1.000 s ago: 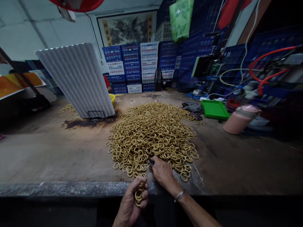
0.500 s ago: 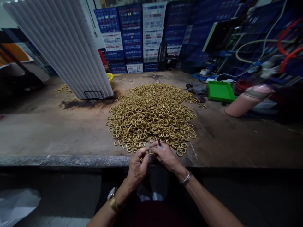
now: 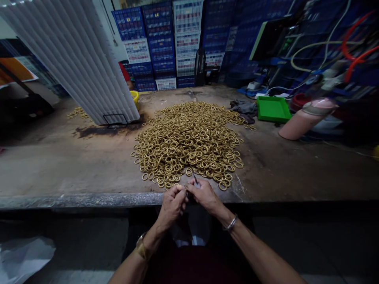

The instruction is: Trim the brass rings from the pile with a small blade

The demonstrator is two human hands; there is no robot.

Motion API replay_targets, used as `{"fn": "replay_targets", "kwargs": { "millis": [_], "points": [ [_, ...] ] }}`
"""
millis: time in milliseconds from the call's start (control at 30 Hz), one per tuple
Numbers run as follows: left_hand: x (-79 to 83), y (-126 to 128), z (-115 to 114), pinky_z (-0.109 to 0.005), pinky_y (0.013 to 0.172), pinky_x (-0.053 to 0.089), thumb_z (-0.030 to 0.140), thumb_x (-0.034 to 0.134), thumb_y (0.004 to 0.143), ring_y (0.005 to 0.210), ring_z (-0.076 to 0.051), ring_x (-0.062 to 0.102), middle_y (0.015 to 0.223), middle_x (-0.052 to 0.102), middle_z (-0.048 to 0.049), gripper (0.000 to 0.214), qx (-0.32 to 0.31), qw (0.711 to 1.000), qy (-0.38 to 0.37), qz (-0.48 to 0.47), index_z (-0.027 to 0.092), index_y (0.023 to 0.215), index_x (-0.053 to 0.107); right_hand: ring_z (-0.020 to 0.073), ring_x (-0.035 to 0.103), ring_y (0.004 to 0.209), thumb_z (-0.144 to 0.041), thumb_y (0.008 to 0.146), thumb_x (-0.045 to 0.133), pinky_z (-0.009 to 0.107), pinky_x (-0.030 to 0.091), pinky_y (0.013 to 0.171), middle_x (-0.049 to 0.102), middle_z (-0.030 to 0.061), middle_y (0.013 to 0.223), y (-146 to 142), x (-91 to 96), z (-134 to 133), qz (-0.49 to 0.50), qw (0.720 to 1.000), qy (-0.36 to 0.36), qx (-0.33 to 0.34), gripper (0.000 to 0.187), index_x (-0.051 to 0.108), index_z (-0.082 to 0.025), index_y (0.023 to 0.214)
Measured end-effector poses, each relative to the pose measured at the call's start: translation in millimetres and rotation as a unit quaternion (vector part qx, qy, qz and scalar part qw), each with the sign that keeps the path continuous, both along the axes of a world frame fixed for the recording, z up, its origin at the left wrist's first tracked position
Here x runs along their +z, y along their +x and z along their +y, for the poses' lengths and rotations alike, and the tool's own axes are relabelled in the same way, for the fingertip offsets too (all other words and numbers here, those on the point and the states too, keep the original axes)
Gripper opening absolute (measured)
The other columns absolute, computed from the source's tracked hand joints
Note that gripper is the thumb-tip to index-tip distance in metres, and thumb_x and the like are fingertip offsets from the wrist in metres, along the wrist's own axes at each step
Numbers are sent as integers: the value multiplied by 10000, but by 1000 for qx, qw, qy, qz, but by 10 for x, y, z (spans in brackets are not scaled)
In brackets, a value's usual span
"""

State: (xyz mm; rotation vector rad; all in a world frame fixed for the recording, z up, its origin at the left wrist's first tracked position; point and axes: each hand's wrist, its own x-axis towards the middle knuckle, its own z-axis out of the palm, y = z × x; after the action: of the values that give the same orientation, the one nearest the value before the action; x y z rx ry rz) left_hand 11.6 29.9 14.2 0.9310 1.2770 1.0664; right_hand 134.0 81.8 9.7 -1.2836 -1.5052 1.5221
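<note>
A wide heap of brass-coloured rings (image 3: 189,138) covers the middle of the worktable, its nearest rings just beyond my fingers. At the table's front edge, my left hand (image 3: 173,202) is closed, thumb and fingertips pinching a ring, mostly hidden by the fingers. Fingertips almost touching it, my right hand (image 3: 205,195) is closed around a small tool with a thin dark pointed tip (image 3: 195,178), which looks like a knife blade. The tool's handle is hidden in the palm.
A tall white corrugated panel (image 3: 89,67) stands on the left of the table (image 3: 59,161), a yellow tub (image 3: 135,98) behind it. To the right are a green tray (image 3: 272,109), dark cloth (image 3: 243,106) and a pink cylinder (image 3: 304,120). Stacked crates (image 3: 160,47) line the back.
My hands have drawn closer together, and the left fingers have curled in. The ring that showed between them is now mostly covered. The view has shifted slightly.
</note>
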Motion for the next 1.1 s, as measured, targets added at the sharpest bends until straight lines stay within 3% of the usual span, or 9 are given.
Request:
{"fn": "replay_targets", "kwargs": {
  "millis": [200,300,467,833,1000,1100],
  "points": [
    [6,4,-38,-152,369,280,463,545,725,374,-34,357,543,467,58,301,17,997,-19,-67,172,697,474,55,316,372,-398,743,479,187,259,377,456,-57,477,1,-42,-1,8,1000,5,11,239,492,-174,660],
    [3,4,-42,-147,366,277,457,549,727,381,-34,366,561,474,55,296,29,997,-16,-70,174,708,465,81,415,459,-341,762,450,197,334,467,525,-19,552,29,-64,-7,-63,995,75,-12,213,524,-169,660],
    [-2,3,-43,-150,368,274,474,539,732,375,-38,358,539,470,55,307,36,998,6,-45,174,720,475,108,472,556,-203,751,429,205,327,547,562,1,603,81,-109,-77,-202,946,232,104,139,555,-183,696],
    [15,-10,-64,-158,414,297,422,560,737,416,-50,375,515,452,51,268,47,998,50,0,167,689,490,123,523,601,-128,709,406,206,292,559,599,6,646,103,-104,-83,-307,895,270,177,178,554,-192,783],
    [201,16,-187,-147,382,270,422,556,744,406,-41,388,550,487,37,267,-43,997,8,-68,168,696,491,138,560,673,-184,753,425,218,295,575,634,28,753,129,-92,80,-406,868,264,111,206,559,-204,908],
    [264,25,-208,-140,353,247,417,572,736,396,-34,389,604,509,32,266,-39,983,-37,-173,176,732,459,147,578,710,-213,785,426,225,300,591,642,37,779,93,-76,203,-433,858,269,61,185,543,-201,927]
  ]
}}
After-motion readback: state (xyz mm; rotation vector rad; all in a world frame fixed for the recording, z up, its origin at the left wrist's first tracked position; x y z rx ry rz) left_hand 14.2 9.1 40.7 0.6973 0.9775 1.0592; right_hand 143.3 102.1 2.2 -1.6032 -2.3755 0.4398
